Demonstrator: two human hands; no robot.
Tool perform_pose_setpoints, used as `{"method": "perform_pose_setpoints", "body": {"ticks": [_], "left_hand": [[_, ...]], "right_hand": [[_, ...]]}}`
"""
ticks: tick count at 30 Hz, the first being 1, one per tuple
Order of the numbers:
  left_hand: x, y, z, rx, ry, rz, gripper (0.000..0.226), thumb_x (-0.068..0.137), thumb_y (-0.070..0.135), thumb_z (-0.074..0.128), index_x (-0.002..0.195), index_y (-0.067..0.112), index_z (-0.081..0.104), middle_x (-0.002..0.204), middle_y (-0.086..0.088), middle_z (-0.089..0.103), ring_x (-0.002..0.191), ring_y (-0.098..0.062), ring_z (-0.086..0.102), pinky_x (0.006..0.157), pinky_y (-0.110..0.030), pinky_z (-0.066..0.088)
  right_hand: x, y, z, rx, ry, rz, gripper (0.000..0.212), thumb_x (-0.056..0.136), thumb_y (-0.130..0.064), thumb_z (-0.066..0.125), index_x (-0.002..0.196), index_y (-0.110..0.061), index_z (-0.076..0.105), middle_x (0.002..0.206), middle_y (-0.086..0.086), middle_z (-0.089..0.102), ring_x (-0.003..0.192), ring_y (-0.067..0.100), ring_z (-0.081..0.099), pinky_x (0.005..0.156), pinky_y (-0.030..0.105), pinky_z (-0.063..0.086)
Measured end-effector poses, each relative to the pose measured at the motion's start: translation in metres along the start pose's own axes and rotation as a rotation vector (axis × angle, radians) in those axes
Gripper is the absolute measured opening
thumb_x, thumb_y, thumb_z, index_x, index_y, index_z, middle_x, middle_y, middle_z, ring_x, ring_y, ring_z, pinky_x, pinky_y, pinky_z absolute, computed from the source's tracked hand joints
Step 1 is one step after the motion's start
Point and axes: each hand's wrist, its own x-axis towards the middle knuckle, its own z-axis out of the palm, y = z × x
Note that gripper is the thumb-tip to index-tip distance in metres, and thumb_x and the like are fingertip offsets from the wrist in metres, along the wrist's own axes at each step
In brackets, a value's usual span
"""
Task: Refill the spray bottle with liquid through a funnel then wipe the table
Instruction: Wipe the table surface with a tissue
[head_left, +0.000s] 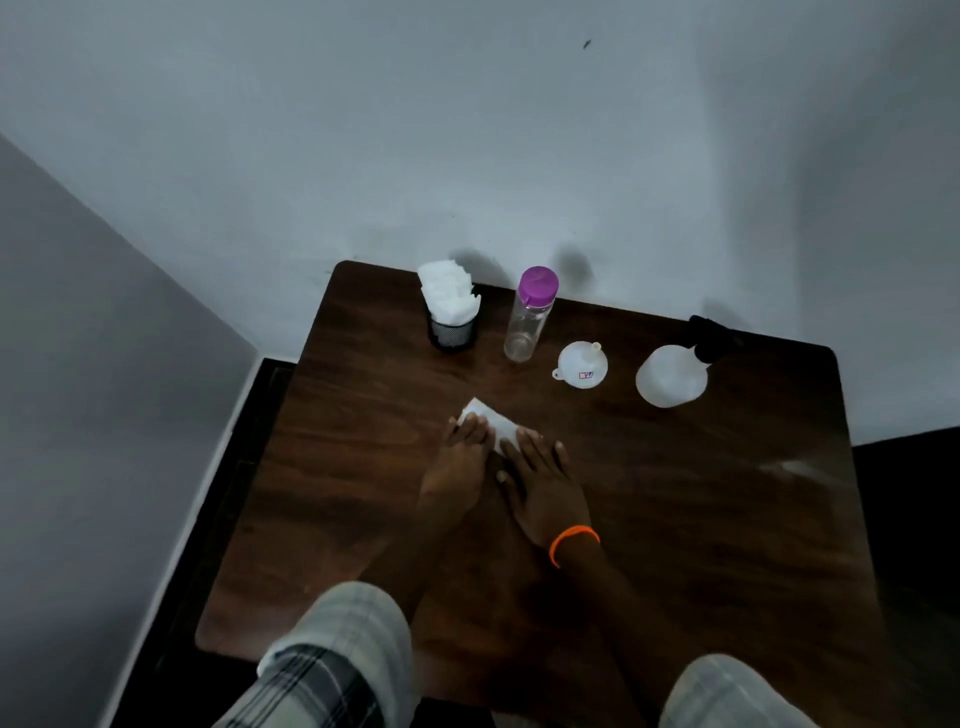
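Note:
A white tissue (493, 422) lies flat on the dark wooden table (675, 519) near its middle. My left hand (460, 467) and my right hand (545, 483) both press down on the tissue, fingers flat on it. The white spray bottle (670, 375) with a black trigger head stands at the back right. A white funnel (582, 364) lies on the table to its left. A clear bottle with a purple cap (527, 317) stands upright behind the funnel.
A black mesh cup (452, 332) stuffed with white tissues stands at the table's back left. The table sits against a pale wall. A dark floor shows along the left and right edges.

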Motion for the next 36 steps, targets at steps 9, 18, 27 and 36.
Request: {"method": "perform_pose_setpoints", "body": {"ticks": [9,18,27,36], "left_hand": [[0.094,0.003,-0.04,0.165,-0.098,0.145,0.068,0.105,0.034,0.04,0.161,0.007,0.012,0.169,-0.016,0.004,0.157,-0.029,-0.001,0.124,-0.048,-0.006],[0.062,0.016,-0.027,0.102,-0.115,0.199,0.064,0.107,0.034,0.036,0.161,0.01,0.013,0.17,-0.012,0.003,0.157,-0.026,-0.005,0.125,-0.043,-0.007],[-0.025,0.04,0.005,0.06,-0.055,0.147,0.066,0.098,0.036,0.024,0.16,0.013,0.02,0.169,-0.009,0.011,0.157,-0.021,0.002,0.127,-0.043,-0.004],[-0.107,0.078,0.045,0.0,-0.006,0.077,0.061,0.102,0.027,0.041,0.159,0.016,0.024,0.169,-0.005,0.014,0.157,-0.019,0.004,0.128,-0.042,-0.002]], "right_hand": [[0.06,0.026,-0.03,0.011,0.035,0.158,0.059,0.106,-0.055,0.022,0.16,-0.033,0.023,0.169,0.002,0.021,0.157,0.016,0.008,0.126,0.042,-0.006],[0.019,0.025,-0.02,0.024,-0.001,0.212,0.062,0.105,-0.056,0.025,0.162,-0.033,0.014,0.17,0.0,0.009,0.157,0.013,-0.002,0.126,0.042,-0.007],[-0.055,0.023,-0.003,-0.044,-0.03,0.092,0.065,0.102,-0.057,0.025,0.161,-0.029,0.021,0.169,0.001,0.015,0.157,0.019,0.007,0.124,0.047,-0.001],[-0.14,0.024,0.02,-0.083,-0.056,-0.014,0.063,0.102,-0.056,0.035,0.158,-0.03,0.031,0.166,-0.001,0.025,0.155,0.021,0.02,0.122,0.049,0.007]]}}
